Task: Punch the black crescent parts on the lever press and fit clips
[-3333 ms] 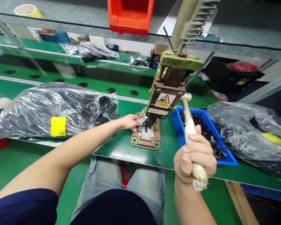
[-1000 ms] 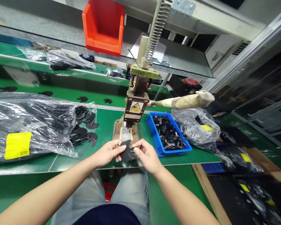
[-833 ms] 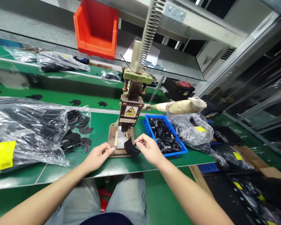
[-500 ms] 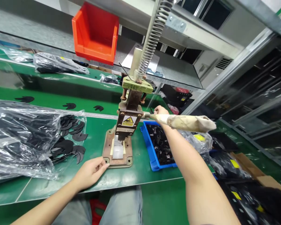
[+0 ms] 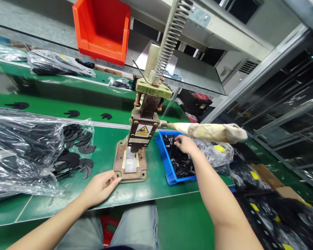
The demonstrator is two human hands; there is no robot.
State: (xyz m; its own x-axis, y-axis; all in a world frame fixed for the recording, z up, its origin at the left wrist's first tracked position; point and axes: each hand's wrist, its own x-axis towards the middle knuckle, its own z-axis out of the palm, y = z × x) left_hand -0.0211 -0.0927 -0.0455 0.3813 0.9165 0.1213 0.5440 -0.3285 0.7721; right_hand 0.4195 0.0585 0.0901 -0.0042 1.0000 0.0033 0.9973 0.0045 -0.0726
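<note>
A hand press (image 5: 143, 132) with a spring and a cloth-wrapped lever (image 5: 211, 132) stands on the green table. My left hand (image 5: 101, 186) rests with curled fingers at the front left corner of the press base (image 5: 143, 174); what it holds, if anything, is hidden. To the right of the press, my right hand (image 5: 185, 143) is over a blue tray (image 5: 169, 172) of small black parts (image 5: 181, 165), its fingers pinched together at the parts. Whatever lies between those fingertips is too small to make out.
On the left lies a clear plastic bag (image 5: 21, 152) with curved black pieces (image 5: 69, 159) spilling out. More black pieces (image 5: 72, 113) lie behind it. An orange bin (image 5: 101, 52) sits on the shelf above. Plastic bags (image 5: 214, 152) are beyond the blue tray.
My right hand has moved down and toward me, from behind the lever to the parts in the blue tray. My left hand has stayed at the base. The view has shifted slightly.
</note>
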